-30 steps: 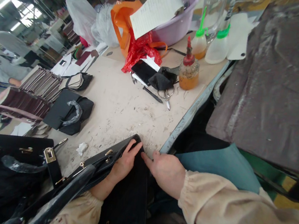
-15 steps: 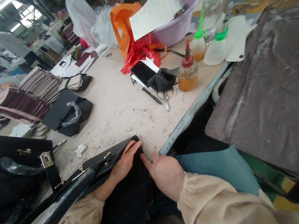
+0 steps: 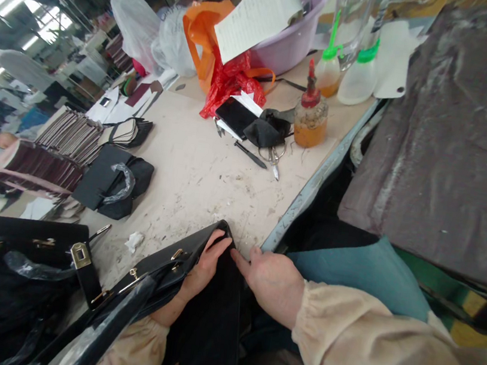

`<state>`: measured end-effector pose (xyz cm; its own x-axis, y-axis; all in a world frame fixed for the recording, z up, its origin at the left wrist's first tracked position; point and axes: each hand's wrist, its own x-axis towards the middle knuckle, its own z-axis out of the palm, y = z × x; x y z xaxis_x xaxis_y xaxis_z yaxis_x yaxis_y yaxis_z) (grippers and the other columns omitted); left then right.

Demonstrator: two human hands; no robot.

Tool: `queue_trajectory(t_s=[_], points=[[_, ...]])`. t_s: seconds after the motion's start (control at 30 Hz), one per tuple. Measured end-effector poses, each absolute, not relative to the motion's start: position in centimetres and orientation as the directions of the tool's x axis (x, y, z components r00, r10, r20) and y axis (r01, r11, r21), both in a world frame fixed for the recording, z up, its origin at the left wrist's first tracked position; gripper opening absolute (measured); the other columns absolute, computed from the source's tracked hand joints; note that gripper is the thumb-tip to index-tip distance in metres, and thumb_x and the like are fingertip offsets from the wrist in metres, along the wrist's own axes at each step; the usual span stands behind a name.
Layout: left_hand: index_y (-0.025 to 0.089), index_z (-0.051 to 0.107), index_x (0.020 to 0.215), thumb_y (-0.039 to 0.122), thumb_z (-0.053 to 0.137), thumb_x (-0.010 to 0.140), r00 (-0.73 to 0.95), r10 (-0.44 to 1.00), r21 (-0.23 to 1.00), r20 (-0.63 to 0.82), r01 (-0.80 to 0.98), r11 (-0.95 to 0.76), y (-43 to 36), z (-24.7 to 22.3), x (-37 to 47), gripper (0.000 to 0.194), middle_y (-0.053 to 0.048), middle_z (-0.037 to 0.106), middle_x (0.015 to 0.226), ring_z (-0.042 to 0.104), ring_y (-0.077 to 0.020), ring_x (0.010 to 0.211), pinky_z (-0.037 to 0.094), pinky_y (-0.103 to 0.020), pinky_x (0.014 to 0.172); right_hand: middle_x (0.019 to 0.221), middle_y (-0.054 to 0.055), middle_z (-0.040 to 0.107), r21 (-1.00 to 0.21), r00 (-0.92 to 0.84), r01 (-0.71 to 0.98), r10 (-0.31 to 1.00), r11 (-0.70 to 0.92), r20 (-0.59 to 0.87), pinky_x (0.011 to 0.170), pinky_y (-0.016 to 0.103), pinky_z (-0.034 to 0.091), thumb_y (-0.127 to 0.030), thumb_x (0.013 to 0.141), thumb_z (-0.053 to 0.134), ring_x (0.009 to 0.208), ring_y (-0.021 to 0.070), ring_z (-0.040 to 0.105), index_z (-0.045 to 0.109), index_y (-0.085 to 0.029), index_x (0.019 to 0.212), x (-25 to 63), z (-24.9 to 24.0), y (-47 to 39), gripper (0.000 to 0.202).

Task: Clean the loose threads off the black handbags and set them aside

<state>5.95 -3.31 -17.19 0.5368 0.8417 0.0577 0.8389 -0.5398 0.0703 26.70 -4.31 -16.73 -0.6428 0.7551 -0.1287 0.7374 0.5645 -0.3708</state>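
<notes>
A black handbag (image 3: pixel 217 324) with gold hardware is tilted at the table's near edge, its upper corner toward the middle of the view. My left hand (image 3: pixel 203 270) reaches in under the flap side, and its fingers wrap over the bag's top edge close to that corner. From the right comes my right hand (image 3: pixel 277 284), its index finger stretched to the bag's side edge just below the corner and the other fingers curled. Its thumb is hidden. Clear plastic film wraps the bag's handle (image 3: pixel 122 316), in front of my left sleeve.
More black bags (image 3: pixel 26 242) lie at the left, with a smaller black bag (image 3: pixel 110 182) and stacked panels (image 3: pixel 71 134) beyond. Scissors (image 3: pixel 274 163), a pen (image 3: pixel 251 154), a phone (image 3: pixel 233 116), a glue bottle (image 3: pixel 309 125) and a purple basin (image 3: pixel 284 49) sit farther back. A brown-covered surface (image 3: pixel 452 145) is at the right.
The view has shifted slightly, so the table things appear a little to the right. Both hands keep nearly the same place on the handbag; my left fingers have bent slightly at its edge.
</notes>
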Motion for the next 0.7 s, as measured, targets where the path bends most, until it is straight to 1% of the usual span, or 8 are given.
queue_trajectory(t_s=[0.17,0.33,0.4,0.47,0.53,0.6,0.63,0.7], points=[[0.02,0.062,0.112,0.014,0.044,0.089,0.52,0.852,0.04,0.068,0.852,-0.523,-3.3,-17.0,6.1,0.03,-0.005,0.062,0.119,0.058,-0.0204,0.11,0.047,-0.039,0.102,0.089,0.009,0.063,-0.416,-0.647,0.727,0.747,0.546,-0.15,0.047,0.026,0.041,-0.009,0.087,0.038,0.063,0.0186,0.064,0.045,-0.023,0.133,27.2,-16.3,-4.1,0.048],[0.02,0.057,0.121,0.014,0.042,0.089,0.563,0.823,0.024,0.072,0.824,-0.566,-3.7,-18.3,4.7,0.036,-0.005,0.06,0.123,0.055,-0.0197,0.115,0.043,-0.039,0.106,0.081,0.004,0.066,-0.573,-0.631,0.653,0.774,0.495,-0.05,0.065,0.029,0.049,-0.015,0.088,0.041,0.076,0.0187,0.064,0.059,-0.024,0.117,30.5,-14.6,-3.1,0.036],[0.021,0.054,0.125,0.014,0.041,0.089,0.549,0.833,0.036,0.072,0.833,-0.552,-3.8,-18.9,4.1,0.039,-0.005,0.058,0.126,0.054,-0.0197,0.117,0.042,-0.04,0.107,0.086,0.004,0.067,-0.643,-0.537,0.635,0.843,0.428,0.031,0.075,0.029,0.05,-0.021,0.09,0.043,0.082,0.0172,0.064,0.06,-0.023,0.115,32.8,-13.7,-1.7,0.031],[0.025,0.052,0.128,0.015,0.042,0.088,0.526,0.847,0.063,0.075,0.845,-0.53,-4.0,-19.4,3.7,0.042,-0.003,0.058,0.127,0.055,-0.0204,0.116,0.043,-0.042,0.106,0.088,0.003,0.067,-0.722,-0.362,0.611,0.926,0.324,0.109,0.079,0.028,0.05,-0.027,0.09,0.046,0.082,0.0153,0.063,0.057,-0.022,0.12,35.2,-13.2,0.4,0.033],[0.027,0.047,0.132,0.014,0.039,0.087,0.541,0.83,0.144,0.132,0.818,-0.556,-4.1,-19.9,3.5,0.048,-0.002,0.058,0.127,0.058,-0.0204,0.113,0.049,-0.039,0.1,0.092,0.004,0.064,-0.774,-0.165,0.581,0.967,0.252,0.192,0.076,0.029,0.052,-0.032,0.087,0.05,0.082,0.0154,0.062,0.047,-0.02,0.13,37.5,-13.4,3.3,0.045],[0.03,0.044,0.134,0.009,0.028,0.086,0.553,0.807,0.195,0.208,0.785,-0.588,-4.2,-20.4,3.6,0.055,0.0,0.062,0.122,0.062,-0.0172,0.107,0.057,-0.031,0.089,0.107,0.01,0.059,-0.782,-0.009,0.58,0.962,0.227,0.273,0.078,0.032,0.053,-0.036,0.081,0.058,0.096,0.0193,0.06,0.034,-0.017,0.139,39.2,-14.2,6.7,0.065],[0.032,0.044,0.135,0.008,0.027,0.086,0.531,0.808,0.222,0.254,0.781,-0.583,-4.3,-20.6,3.7,0.057,0.001,0.063,0.12,0.063,-0.0168,0.105,0.059,-0.029,0.085,0.115,0.013,0.055,-0.773,0.034,0.595,0.954,0.221,0.299,0.082,0.036,0.053,-0.038,0.077,0.062,0.103,0.0216,0.057,0.029,-0.015,0.141,39.8,-14.9,8.5,0.076],[0.036,0.046,0.132,0.01,0.03,0.085,0.399,0.847,0.274,0.35,0.822,-0.5,-4.3,-20.9,4.1,0.057,0.004,0.066,0.114,0.066,-0.0162,0.099,0.061,-0.027,0.079,0.125,0.019,0.049,-0.765,0.072,0.609,0.945,0.211,0.318,0.089,0.042,0.049,-0.042,0.071,0.066,0.113,0.0253,0.052,0.018,-0.012,0.144,40.4,-16.2,11.8,0.092]])
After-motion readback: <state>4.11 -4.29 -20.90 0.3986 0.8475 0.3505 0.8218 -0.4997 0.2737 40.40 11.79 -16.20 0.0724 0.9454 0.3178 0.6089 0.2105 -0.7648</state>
